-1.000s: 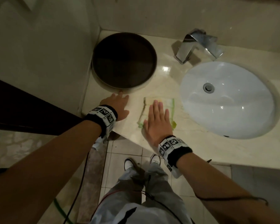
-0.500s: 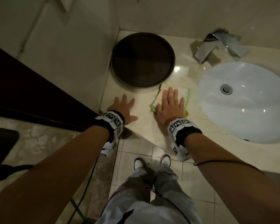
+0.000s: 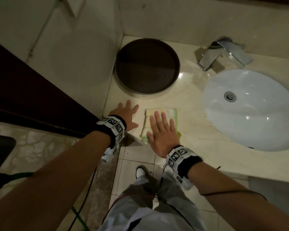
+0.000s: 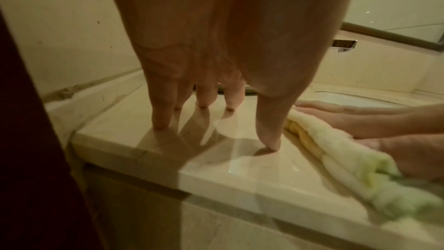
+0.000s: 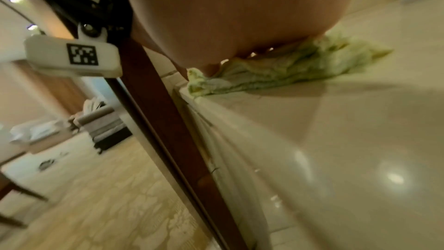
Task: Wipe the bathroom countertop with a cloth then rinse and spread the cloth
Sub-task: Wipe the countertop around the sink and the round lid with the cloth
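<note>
Folded pale-green cloth (image 3: 160, 115) flat at countertop (image 3: 190, 104) edge

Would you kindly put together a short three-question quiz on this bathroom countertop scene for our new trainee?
1. True or false: the right hand lies flat on the cloth.
2. What does the left hand touch? A) faucet B) bare countertop C) round tray
3. Fill in: the cloth lies between the left hand and the ____.

Key
1. True.
2. B: its fingertips rest on the countertop, short of the round tray.
3. Sink.
</note>
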